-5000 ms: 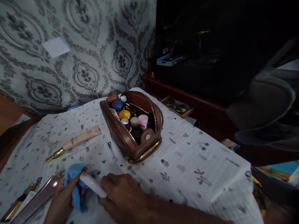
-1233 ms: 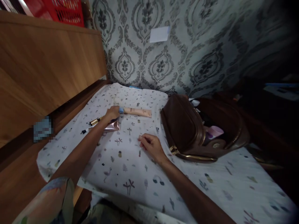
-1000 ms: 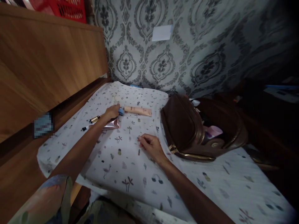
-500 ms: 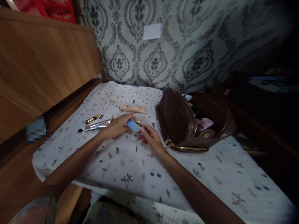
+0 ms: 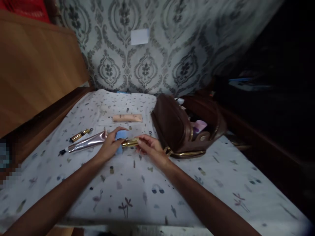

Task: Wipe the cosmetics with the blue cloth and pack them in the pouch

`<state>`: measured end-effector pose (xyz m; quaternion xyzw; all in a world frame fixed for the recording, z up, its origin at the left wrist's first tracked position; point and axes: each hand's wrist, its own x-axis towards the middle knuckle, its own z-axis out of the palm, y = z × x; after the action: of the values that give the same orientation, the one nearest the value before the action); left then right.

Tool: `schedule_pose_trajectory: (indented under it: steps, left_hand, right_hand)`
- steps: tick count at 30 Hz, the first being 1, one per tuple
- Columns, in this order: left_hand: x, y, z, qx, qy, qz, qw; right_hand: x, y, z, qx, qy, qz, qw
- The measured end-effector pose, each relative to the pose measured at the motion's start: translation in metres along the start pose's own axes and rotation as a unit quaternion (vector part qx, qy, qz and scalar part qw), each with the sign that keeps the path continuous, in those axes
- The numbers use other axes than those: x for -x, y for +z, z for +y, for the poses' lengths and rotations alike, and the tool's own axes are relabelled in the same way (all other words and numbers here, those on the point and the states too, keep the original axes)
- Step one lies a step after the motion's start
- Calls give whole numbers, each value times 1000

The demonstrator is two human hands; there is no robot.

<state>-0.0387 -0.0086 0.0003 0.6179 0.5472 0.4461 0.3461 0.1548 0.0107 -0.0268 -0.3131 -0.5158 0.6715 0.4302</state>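
My left hand (image 5: 110,146) is closed around a blue cloth (image 5: 120,137) and one end of a slim gold tube (image 5: 130,143). My right hand (image 5: 150,148) pinches the other end of that gold tube. Both hands hover just above the white patterned cloth (image 5: 137,183) on the table. A brown leather cosmetic bag (image 5: 172,126) stands open just right of my right hand, with a pink-capped bottle (image 5: 199,126) showing inside.
On the cloth to the left lie a rose-metallic tube (image 5: 86,144), a small gold tube (image 5: 80,135) and a beige tube (image 5: 127,118). A wooden board (image 5: 36,72) rises on the left, patterned wallpaper (image 5: 157,52) behind. Dark furniture fills the right side.
My left hand left the far tubes and came back to the middle with the blue cloth. A gold tube is now held between both hands. The view shifted right.
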Motion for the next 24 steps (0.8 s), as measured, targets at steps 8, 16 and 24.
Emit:
schedule_pose_trajectory:
  steps: [8,16,24]
  left_hand:
    - [7,2,-2,-24,-56,-21,998]
    - [5,2,-8,-66,17,-63,996]
    - [2,8,-15,-77,-65,-11,995]
  right_hand:
    - [-4,-7,-1,-123,-5,73,990]
    - [-12,-13,8,-151,34,52,987]
    - [-9,-14,3,-133,17,31,990]
